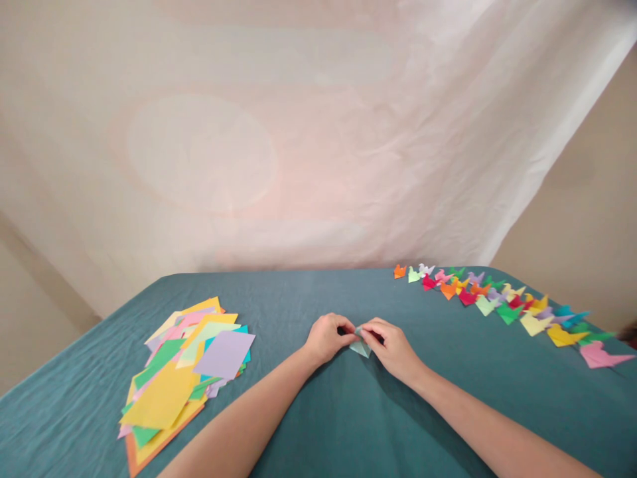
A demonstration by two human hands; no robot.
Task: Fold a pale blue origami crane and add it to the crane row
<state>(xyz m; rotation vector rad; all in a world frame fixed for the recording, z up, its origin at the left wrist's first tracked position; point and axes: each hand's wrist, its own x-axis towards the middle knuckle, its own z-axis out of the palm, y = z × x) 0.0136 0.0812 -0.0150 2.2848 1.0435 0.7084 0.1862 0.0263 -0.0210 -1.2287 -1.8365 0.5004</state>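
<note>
A small folded piece of pale green paper (360,348) is between my two hands, just above or on the teal cloth near the middle of the table. The fingers of my left hand (328,338) pinch its left side. On the other side, my right hand (389,345) grips its upper right part between thumb and fingers. The fingertips cover much of the upper part of the paper, so its full folded shape is hidden. Its lower part shows a flat face narrowing to a corner.
Loose square sheets of coloured paper (164,392) lie in an overlapping pile at the left. Folded paper birds (488,305) in many colours stand in rows along the back right edge. A teal cloth (298,299) covers the table; a pale sheet (318,146) hangs behind.
</note>
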